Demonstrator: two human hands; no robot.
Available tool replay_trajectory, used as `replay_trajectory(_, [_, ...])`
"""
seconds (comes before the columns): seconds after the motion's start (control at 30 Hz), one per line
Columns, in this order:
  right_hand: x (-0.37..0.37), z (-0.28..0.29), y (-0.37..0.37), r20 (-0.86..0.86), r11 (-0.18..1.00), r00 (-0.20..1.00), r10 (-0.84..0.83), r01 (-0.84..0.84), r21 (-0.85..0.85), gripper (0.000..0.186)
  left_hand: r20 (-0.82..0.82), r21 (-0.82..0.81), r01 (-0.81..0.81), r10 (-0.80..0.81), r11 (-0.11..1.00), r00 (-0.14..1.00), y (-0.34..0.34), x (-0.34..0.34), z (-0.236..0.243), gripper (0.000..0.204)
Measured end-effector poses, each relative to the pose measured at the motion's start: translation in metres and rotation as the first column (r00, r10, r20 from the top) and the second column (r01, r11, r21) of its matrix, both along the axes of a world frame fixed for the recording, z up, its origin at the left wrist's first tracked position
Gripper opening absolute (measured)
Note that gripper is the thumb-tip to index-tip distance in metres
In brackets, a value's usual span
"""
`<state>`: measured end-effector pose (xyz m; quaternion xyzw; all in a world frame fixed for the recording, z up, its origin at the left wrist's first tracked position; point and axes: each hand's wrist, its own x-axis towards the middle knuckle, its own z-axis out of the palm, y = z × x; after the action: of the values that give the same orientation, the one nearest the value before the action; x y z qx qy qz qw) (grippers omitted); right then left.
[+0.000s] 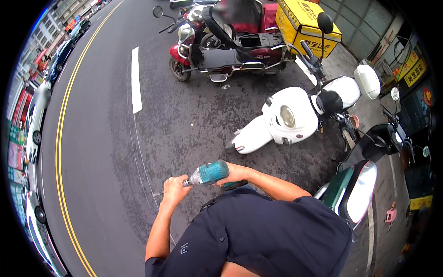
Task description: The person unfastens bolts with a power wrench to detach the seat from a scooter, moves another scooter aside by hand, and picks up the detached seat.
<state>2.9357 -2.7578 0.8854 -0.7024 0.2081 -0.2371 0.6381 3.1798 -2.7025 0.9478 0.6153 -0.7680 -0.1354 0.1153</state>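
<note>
A teal and grey cordless impact driver lies level in front of my dark shirt, its nose toward the left. My right hand is closed round its grip, and part of its teal base shows below that hand. My left hand is closed at the front of the nose, round a thin metal bit whose end sticks out on the left. The fingers of my left hand hide where the bit meets the driver.
Ahead to the right stands a white scooter. Farther off are a dark red scooter and a yellow delivery box. Close on my right is a green and white scooter. Cars line the far left side of the road.
</note>
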Motion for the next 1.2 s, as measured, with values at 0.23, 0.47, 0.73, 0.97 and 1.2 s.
replay_trajectory(0.23, [0.011, 0.057, -0.217, 0.024, 1.000, 1.000, -0.020, 0.020, 0.012, 0.048, -0.015, -0.029, 0.038, -0.038, 0.999, 0.999, -0.231, 0.003, 0.054, 0.016])
replay_trajectory(0.47, [0.000, 0.102, -0.408, 0.117, 0.951, 0.945, -0.307, 0.300, 0.073, 0.032, 0.100, -0.041, 0.184, -0.179, 0.982, 0.979, -0.466, -0.014, 0.103, 0.022])
replay_trajectory(0.73, [-0.073, 0.138, -0.604, 0.009, 0.757, 0.803, -0.596, 0.559, 0.338, 0.033, 0.069, 0.000, 0.456, -0.455, 0.890, 0.888, -0.735, -0.104, 0.140, 0.025])
replay_trajectory(0.97, [-0.180, 0.147, -0.712, 0.183, 0.560, 0.553, -0.813, 0.658, 0.503, 0.032, 0.142, -0.047, 0.719, -0.708, 0.693, 0.692, -0.901, -0.256, 0.167, 0.031])
replay_trajectory(1.2, [-0.326, 0.139, -0.837, 0.211, 0.363, 0.299, -0.931, 0.682, 0.634, 0.036, -0.135, -0.216, 0.767, -0.796, 0.604, 0.589, -1.034, -0.417, 0.167, 0.039])
